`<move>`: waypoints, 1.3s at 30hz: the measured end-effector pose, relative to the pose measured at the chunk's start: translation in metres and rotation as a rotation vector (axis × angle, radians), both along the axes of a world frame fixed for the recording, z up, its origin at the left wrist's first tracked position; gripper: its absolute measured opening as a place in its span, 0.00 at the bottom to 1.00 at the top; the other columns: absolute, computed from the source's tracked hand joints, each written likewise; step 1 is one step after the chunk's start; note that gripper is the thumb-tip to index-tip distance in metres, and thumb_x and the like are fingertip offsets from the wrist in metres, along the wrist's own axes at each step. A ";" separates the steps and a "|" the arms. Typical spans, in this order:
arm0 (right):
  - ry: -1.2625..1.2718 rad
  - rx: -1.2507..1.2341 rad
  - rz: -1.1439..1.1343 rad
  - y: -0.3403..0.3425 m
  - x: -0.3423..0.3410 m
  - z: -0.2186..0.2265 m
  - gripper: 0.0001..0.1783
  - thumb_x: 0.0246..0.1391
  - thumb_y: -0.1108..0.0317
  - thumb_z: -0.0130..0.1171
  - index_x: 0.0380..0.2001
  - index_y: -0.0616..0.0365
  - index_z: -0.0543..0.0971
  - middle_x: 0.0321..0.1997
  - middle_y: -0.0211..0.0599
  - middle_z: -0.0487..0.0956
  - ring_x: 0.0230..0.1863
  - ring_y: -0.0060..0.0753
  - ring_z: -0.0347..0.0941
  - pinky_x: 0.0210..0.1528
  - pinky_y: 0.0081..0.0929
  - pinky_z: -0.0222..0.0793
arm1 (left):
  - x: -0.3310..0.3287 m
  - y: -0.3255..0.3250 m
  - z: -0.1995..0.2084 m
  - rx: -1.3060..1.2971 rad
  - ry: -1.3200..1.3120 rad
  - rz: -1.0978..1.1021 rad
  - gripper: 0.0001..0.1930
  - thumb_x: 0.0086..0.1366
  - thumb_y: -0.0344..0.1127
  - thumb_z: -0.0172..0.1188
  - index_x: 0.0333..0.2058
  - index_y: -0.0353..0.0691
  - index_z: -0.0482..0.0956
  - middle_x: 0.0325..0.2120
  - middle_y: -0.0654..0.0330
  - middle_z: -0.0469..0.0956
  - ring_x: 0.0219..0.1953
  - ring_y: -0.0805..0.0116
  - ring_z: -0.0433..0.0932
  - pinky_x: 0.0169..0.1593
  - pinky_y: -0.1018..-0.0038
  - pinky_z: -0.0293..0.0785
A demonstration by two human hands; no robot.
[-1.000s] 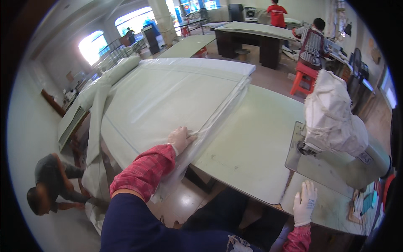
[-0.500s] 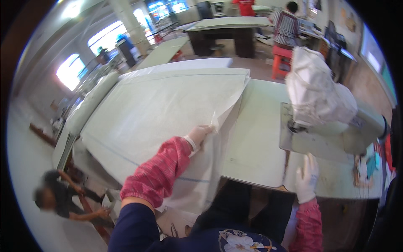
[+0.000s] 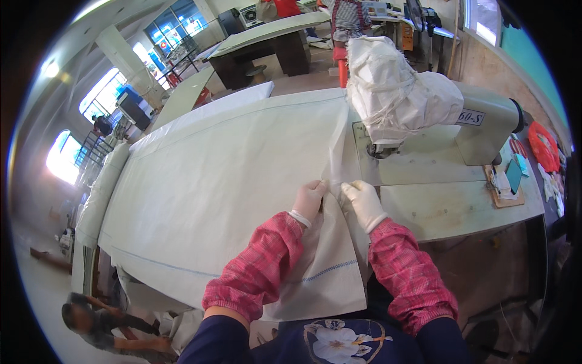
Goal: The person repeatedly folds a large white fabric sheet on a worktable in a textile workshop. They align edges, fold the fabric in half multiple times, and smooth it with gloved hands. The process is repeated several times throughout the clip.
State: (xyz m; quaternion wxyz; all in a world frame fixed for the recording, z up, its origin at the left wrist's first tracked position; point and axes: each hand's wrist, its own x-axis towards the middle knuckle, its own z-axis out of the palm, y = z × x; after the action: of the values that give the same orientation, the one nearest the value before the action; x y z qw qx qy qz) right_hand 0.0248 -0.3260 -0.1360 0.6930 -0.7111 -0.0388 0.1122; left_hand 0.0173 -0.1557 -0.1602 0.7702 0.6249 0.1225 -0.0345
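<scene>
A large white woven sheet (image 3: 218, 164) with blue stitched lines spreads over the table, its near end hanging over the front edge toward my body. My left hand (image 3: 310, 202), in a white glove, is closed on the sheet near its right edge. Just to its right, my white-gloved right hand (image 3: 365, 205) pinches the same edge, where the material rises in a fold between the two hands. Beyond my right hand stands an industrial sewing machine (image 3: 485, 130), its head wrapped in a white cloth cover (image 3: 388, 91). The fingertips are partly hidden by the folded material.
A rolled bundle (image 3: 103, 194) lies along the sheet's left side. At lower left a co-worker (image 3: 109, 327) bends near the table's end. A small tray (image 3: 504, 187) holding a teal object sits at right, with a red bag (image 3: 543, 147) beyond. A dark-legged table (image 3: 267, 36) stands behind.
My right hand has moved left from the table's front edge and taken hold of the sheet beside my left hand. The sheet's right edge has come rightward toward the sewing machine.
</scene>
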 end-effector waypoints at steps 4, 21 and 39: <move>0.084 0.302 -0.174 -0.002 -0.025 -0.002 0.12 0.59 0.64 0.58 0.36 0.65 0.78 0.34 0.32 0.78 0.33 0.22 0.73 0.36 0.23 0.70 | -0.002 0.043 0.008 0.388 -0.057 0.257 0.08 0.62 0.32 0.58 0.35 0.33 0.80 0.25 0.57 0.77 0.30 0.62 0.78 0.36 0.65 0.73; 0.230 0.319 0.344 0.010 -0.085 0.007 0.15 0.59 0.67 0.54 0.44 0.66 0.79 0.41 0.32 0.81 0.42 0.23 0.75 0.44 0.22 0.69 | 0.142 0.001 0.098 1.944 -0.164 -0.875 0.19 0.60 0.33 0.52 0.50 0.41 0.76 0.40 0.47 0.79 0.46 0.50 0.79 0.50 0.62 0.74; -0.086 -0.324 -0.110 -0.055 -0.070 0.033 0.17 0.56 0.61 0.58 0.39 0.66 0.79 0.30 0.42 0.79 0.32 0.26 0.74 0.34 0.29 0.72 | 0.204 -0.022 0.026 1.670 -0.077 -0.289 0.29 0.69 0.56 0.40 0.68 0.60 0.56 0.70 0.53 0.48 0.70 0.44 0.50 0.67 0.39 0.45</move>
State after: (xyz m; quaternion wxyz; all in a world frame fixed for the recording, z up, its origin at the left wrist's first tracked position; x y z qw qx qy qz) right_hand -0.0452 -0.3808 -0.1032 0.5722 -0.8186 -0.0109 0.0485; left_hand 0.2211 -0.1778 -0.1338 0.0474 0.9988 0.0005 -0.0095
